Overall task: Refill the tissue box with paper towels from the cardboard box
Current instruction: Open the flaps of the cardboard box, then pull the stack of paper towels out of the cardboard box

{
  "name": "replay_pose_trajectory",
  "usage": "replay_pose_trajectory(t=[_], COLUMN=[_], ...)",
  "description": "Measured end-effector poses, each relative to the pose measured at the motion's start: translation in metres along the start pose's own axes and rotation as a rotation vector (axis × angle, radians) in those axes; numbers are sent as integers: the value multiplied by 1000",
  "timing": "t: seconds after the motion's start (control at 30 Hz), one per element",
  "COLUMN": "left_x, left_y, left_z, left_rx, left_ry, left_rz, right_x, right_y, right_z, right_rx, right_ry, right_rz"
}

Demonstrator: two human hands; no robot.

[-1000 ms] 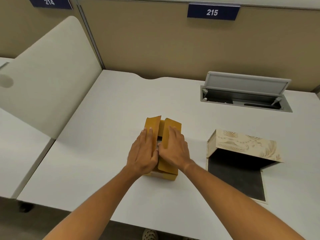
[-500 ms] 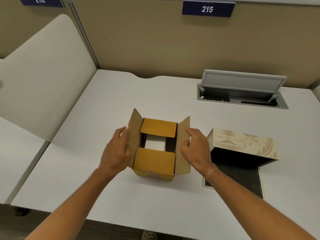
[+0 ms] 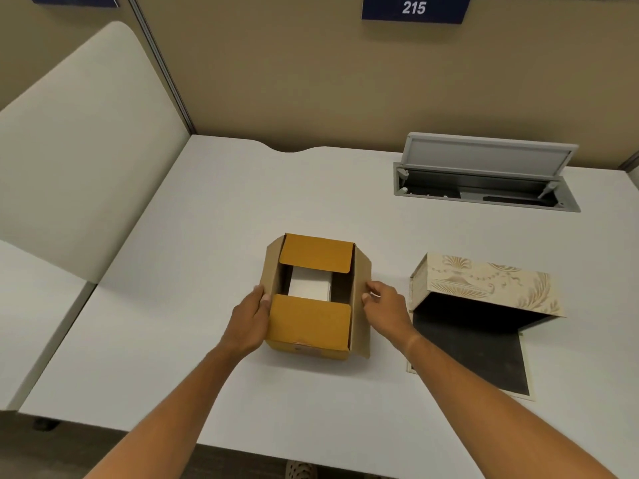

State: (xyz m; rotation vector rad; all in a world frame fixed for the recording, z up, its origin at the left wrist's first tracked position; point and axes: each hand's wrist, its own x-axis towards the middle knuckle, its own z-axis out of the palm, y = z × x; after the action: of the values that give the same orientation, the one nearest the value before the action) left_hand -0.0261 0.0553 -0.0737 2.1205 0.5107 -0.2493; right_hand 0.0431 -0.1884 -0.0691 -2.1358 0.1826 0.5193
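Observation:
A small brown cardboard box (image 3: 309,323) stands in the middle of the white desk with its top flaps spread. A white stack of paper towels (image 3: 310,286) shows through the gap between the near and far flaps. My left hand (image 3: 249,319) presses the box's left side flap down. My right hand (image 3: 385,307) holds the right side flap by its edge. To the right lies the cream patterned tissue box (image 3: 484,283), tipped open, its dark inside and dark base panel (image 3: 473,354) showing.
The white desk (image 3: 193,271) ends close to my body. An open grey cable hatch (image 3: 484,178) is set in the desk at the back right. A tan partition wall stands behind, and a cream divider panel (image 3: 79,160) on the left.
My hands went from lying together on top of the closed flaps to pulling the two side flaps apart and down. The box stands open and the white towels show.

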Motion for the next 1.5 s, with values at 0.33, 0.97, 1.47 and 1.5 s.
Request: replay_pose_trajectory(t=[0.33, 0.97, 1.47, 1.5], left_x=[-2, -37, -87, -86], left_y=[3, 33, -29, -30], left_z=[5, -7, 27, 29], left_rx=[-123, 141, 530, 544], left_ry=[65, 62, 30, 61], left_rz=[-36, 533, 526, 547], right_x=[8, 32, 95, 96], right_y=[3, -83, -97, -96], right_z=[7, -3, -3, -3], right_rx=[72, -567, -770, -727], right_ry=[33, 355, -53, -86], right_rz=[15, -842, -453, -429])
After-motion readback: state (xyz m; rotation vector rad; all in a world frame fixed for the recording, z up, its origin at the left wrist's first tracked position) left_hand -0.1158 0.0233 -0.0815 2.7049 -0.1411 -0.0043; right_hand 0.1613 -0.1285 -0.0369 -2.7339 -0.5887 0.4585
